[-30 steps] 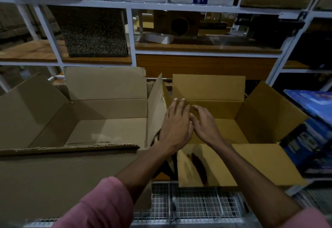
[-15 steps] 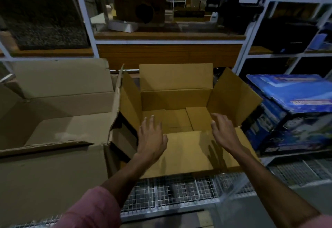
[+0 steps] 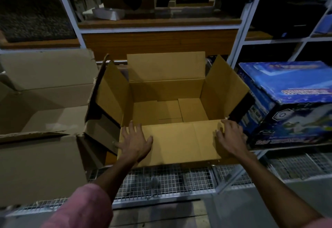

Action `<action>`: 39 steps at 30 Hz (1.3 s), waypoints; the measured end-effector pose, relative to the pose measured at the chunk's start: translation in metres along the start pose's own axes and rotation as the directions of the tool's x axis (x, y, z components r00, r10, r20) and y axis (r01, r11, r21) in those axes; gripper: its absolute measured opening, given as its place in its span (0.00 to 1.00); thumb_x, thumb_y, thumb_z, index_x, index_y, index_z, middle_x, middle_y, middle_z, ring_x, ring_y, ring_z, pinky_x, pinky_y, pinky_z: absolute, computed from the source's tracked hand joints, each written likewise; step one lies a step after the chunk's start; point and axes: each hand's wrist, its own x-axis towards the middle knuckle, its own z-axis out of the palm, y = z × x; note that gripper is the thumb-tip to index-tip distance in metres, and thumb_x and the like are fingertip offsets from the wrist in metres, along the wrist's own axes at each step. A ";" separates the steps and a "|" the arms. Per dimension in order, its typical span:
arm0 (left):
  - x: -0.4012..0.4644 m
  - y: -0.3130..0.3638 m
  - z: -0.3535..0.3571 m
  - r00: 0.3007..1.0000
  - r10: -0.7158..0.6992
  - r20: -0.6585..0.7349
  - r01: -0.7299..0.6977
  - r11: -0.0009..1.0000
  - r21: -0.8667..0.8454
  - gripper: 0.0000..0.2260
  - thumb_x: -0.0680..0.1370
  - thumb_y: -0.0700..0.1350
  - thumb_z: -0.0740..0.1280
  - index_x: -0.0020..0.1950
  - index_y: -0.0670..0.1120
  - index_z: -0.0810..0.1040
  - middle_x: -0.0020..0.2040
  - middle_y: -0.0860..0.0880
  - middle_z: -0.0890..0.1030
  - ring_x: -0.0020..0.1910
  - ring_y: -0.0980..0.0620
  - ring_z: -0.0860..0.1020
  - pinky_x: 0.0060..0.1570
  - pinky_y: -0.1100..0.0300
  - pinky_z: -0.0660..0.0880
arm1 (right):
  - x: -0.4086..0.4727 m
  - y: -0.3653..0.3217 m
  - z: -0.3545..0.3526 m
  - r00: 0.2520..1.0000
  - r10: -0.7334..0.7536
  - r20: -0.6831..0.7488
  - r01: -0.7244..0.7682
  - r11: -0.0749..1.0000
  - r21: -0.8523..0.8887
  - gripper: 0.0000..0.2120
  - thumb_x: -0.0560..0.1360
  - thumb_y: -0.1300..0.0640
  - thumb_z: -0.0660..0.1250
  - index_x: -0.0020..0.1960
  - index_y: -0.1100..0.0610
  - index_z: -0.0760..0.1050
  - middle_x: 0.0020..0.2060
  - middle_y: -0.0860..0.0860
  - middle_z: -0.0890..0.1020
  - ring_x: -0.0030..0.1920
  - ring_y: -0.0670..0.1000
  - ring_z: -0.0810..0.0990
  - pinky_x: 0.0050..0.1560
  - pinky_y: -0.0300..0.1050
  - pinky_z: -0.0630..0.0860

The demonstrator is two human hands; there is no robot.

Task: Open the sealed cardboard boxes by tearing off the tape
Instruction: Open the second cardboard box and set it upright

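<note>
A small brown cardboard box (image 3: 167, 91) stands in the middle of the wire shelf with all its flaps folded out and nothing inside. My left hand (image 3: 134, 142) lies flat, fingers spread, on the left end of its near flap (image 3: 179, 141). My right hand (image 3: 230, 136) rests on the right end of the same flap, fingers slightly bent over the corner. A larger cardboard box (image 3: 45, 105) stands to the left, also with its flaps up and its inside bare. No tape shows on either box.
A blue printed carton (image 3: 287, 102) sits tilted against the small box's right side. White metal shelf posts (image 3: 239, 35) and wooden shelves rise behind. A wire mesh shelf (image 3: 161, 179) carries the boxes. Dark items fill the upper shelves.
My hands moved apart from the middle of the small box and came down onto the two ends of its near flap. The view shifted right and tipped downward.
</note>
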 end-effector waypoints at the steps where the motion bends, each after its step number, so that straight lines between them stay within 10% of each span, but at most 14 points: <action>1: 0.000 -0.002 0.000 1.000 -0.019 0.005 0.019 1.000 -0.021 0.36 0.78 0.67 0.58 0.81 0.51 0.51 0.83 0.49 0.45 0.80 0.38 0.45 0.67 0.22 0.55 | 0.001 0.005 -0.001 1.000 0.008 0.001 -0.008 1.000 0.028 0.25 0.82 0.48 0.61 0.76 0.56 0.63 0.75 0.58 0.63 0.72 0.63 0.61 0.68 0.64 0.64; 11: -0.001 0.007 -0.009 1.000 -0.007 -0.016 0.008 0.999 0.034 0.32 0.80 0.64 0.58 0.79 0.49 0.58 0.82 0.46 0.47 0.79 0.38 0.46 0.68 0.25 0.57 | 0.011 0.024 -0.009 0.999 -0.046 -0.006 0.046 0.994 0.098 0.26 0.81 0.47 0.61 0.75 0.59 0.62 0.74 0.58 0.62 0.66 0.63 0.71 0.62 0.60 0.73; 26: 0.008 -0.019 0.016 0.997 -0.044 0.070 0.042 0.998 0.040 0.46 0.74 0.74 0.59 0.81 0.57 0.38 0.82 0.54 0.35 0.78 0.29 0.47 0.72 0.31 0.56 | 0.032 0.019 0.018 0.954 -0.145 0.261 0.162 0.986 -0.046 0.55 0.65 0.27 0.71 0.81 0.41 0.45 0.80 0.45 0.41 0.78 0.66 0.45 0.70 0.75 0.58; 32: 0.032 -0.035 0.019 0.996 0.085 0.029 -0.084 0.996 -0.042 0.47 0.70 0.71 0.70 0.81 0.55 0.52 0.83 0.51 0.41 0.77 0.31 0.52 0.72 0.33 0.59 | 0.062 0.033 0.025 0.944 -0.176 0.281 0.173 0.984 0.036 0.57 0.60 0.30 0.76 0.80 0.40 0.51 0.79 0.50 0.50 0.77 0.64 0.51 0.71 0.69 0.61; 39: 0.053 -0.039 0.038 0.996 0.046 -0.082 -0.061 0.979 -0.195 0.33 0.69 0.61 0.77 0.68 0.53 0.67 0.72 0.51 0.63 0.66 0.39 0.61 0.58 0.39 0.73 | 0.079 0.026 0.044 0.974 -0.214 0.073 0.214 0.977 0.010 0.37 0.60 0.38 0.81 0.63 0.52 0.76 0.54 0.52 0.68 0.57 0.55 0.66 0.53 0.51 0.70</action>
